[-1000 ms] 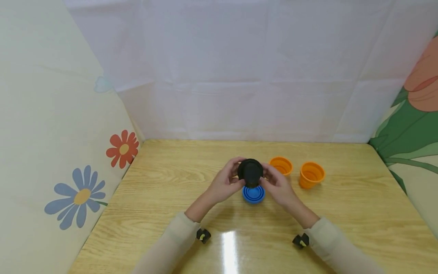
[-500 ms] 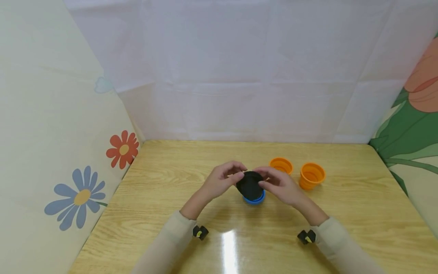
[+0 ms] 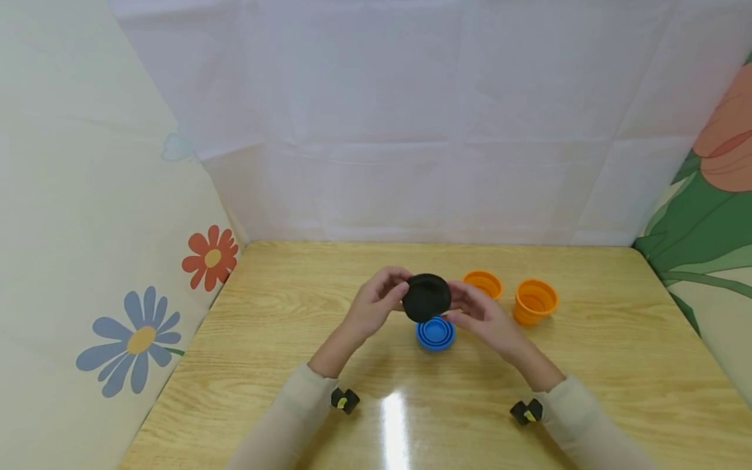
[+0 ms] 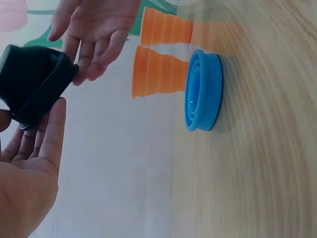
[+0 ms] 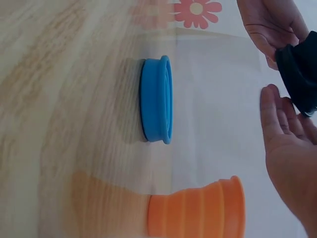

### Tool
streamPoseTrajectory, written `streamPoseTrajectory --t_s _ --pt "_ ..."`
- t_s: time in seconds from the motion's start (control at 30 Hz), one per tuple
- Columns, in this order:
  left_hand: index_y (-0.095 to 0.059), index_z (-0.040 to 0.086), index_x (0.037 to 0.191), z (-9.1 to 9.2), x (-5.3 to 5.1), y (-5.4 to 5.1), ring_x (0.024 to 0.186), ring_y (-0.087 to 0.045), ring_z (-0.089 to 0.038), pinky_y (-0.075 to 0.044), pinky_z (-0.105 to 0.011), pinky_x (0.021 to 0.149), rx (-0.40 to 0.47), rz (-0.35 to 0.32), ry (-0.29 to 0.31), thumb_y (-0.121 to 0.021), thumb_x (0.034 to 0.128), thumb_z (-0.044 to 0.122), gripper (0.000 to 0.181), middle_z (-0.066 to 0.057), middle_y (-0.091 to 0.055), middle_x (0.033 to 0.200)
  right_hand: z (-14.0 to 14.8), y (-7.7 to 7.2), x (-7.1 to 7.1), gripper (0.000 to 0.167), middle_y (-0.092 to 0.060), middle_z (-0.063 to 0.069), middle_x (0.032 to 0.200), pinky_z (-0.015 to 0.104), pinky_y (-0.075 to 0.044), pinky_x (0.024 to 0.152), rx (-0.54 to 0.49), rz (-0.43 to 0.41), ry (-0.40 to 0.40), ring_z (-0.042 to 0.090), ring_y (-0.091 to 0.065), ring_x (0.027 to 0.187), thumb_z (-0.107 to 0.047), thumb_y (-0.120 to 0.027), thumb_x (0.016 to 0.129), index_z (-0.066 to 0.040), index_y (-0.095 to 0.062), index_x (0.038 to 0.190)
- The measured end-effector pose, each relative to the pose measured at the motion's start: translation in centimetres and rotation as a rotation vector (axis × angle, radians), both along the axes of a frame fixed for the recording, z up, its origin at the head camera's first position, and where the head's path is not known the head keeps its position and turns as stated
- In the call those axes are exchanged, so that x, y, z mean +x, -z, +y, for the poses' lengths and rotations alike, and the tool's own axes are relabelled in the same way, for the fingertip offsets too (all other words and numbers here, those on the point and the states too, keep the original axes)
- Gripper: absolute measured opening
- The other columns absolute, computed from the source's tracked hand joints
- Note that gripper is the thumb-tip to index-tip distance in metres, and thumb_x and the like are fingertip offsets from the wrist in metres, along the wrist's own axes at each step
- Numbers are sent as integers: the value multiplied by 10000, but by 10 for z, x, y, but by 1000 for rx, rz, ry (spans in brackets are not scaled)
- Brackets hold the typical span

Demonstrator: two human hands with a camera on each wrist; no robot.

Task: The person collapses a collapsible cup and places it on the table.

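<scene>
A black collapsible cup (image 3: 427,297), looking soft and partly folded, is held up above the table. My left hand (image 3: 370,307) grips it at its left side, thumb on the near face and fingers behind. At the cup's other side is my right hand (image 3: 484,320); in the left wrist view its fingertips meet the rim while its thumb stands apart. Below the hands a blue collapsible cup (image 3: 435,334) lies flattened into rings on the table, also seen as a low blue cup (image 5: 156,99) in the right wrist view.
Two orange collapsible cups stand expanded at the right: one orange cup (image 3: 483,283) partly behind my right hand, the other orange cup (image 3: 535,301) farther right. The wooden table (image 3: 282,294) meets a white cloth (image 3: 376,183) at the back and floral-patterned sides.
The black cup dipped low over the blue cup, then rose again and turned, showing a different face now. My right thumb has come off it. The blue and orange cups stayed put.
</scene>
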State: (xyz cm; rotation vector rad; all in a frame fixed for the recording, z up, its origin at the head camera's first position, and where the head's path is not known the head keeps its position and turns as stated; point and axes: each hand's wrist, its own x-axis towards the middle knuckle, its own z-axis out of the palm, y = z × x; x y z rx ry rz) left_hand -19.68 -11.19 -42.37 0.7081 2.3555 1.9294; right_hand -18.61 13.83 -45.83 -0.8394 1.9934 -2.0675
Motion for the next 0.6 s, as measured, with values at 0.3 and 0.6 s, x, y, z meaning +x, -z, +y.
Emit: streamPoseTrajectory --t_s 0.3,0.6 --pt "-542 -79 1188 1 4 5 882 -614 -147 -621 -485 786 3 -128 69 -540 1006 -15 193 -131 -587 1021 -4 -1 2 480 -616 145 1276 261 -566 927 -33 15 47 81 -631 1091 -35 -545 1036 102 -405 1474" --pt "-594 32 1150 2 3 11 841 -649 -183 -605 -568 741 -133 -171 123 -627 1020 214 227 -112 -644 968 -2 -5 2 438 -539 256 1420 257 -569 904 143 26 12 75 -632 1115 -123 -538 1058 24 -482 1467"
